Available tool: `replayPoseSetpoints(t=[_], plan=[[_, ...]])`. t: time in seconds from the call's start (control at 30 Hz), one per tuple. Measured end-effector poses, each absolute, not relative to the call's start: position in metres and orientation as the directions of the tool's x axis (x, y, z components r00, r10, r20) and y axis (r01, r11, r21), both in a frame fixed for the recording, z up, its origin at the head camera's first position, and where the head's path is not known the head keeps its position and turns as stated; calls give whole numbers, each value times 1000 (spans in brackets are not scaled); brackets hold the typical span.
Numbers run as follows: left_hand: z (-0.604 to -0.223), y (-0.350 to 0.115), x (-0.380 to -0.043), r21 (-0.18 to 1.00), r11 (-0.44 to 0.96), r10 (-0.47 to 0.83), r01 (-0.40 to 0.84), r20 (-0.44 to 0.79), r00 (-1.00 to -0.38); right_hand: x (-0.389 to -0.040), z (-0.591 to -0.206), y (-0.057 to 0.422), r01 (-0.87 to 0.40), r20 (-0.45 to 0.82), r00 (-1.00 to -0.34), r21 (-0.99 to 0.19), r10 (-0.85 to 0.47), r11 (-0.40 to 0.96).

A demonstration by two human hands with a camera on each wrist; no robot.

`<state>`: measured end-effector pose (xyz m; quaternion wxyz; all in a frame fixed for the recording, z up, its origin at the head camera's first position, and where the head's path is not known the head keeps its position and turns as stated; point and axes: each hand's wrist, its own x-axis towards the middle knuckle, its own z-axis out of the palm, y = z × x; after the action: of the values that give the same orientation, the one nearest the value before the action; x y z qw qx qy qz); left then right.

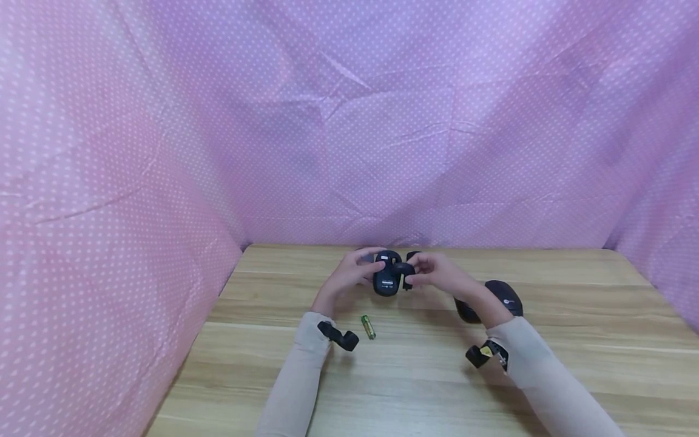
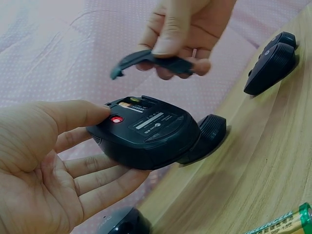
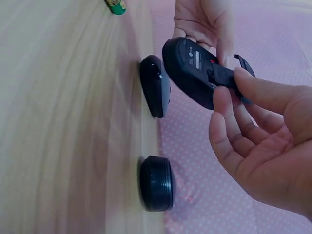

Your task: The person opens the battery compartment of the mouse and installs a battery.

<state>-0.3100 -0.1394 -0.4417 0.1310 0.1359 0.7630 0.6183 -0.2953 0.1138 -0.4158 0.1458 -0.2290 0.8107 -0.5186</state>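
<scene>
My left hand (image 1: 352,268) holds a black computer mouse (image 1: 386,286) with its underside turned up. In the left wrist view the mouse's battery bay (image 2: 136,103) is uncovered, with a battery partly visible inside, and a red light (image 2: 116,119) glows beside it. My right hand (image 1: 439,274) pinches a curved black battery cover (image 2: 131,59) between thumb and fingers. The cover is just above the mouse, apart from it in the left wrist view. A green and gold battery (image 1: 368,327) lies on the table, nearer than the hands.
Other black mice rest on the wooden table (image 1: 409,382): one (image 1: 505,296) beside my right forearm, with another dark one (image 1: 466,311) partly under it, and more (image 3: 155,87) near the far edge. A pink dotted curtain (image 1: 382,152) hangs behind the table and along its sides.
</scene>
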Motion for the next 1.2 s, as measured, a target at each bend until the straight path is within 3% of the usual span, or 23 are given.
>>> replayPoseSetpoints(t=[0.4,0.8,1.2], plan=[[-442,-137,-312,981,187,412,45,-37,-910,-303,-409,98,-304,166,-915,-883,-368,357],[-436,-134,-311,981,187,424,52,-33,-905,-306,-417,92,-322,231,-937,-861,-262,394],[-436,-134,-311,975,206,426,81,-15,-905,-302,-422,90,-349,258,-928,-857,-269,380]])
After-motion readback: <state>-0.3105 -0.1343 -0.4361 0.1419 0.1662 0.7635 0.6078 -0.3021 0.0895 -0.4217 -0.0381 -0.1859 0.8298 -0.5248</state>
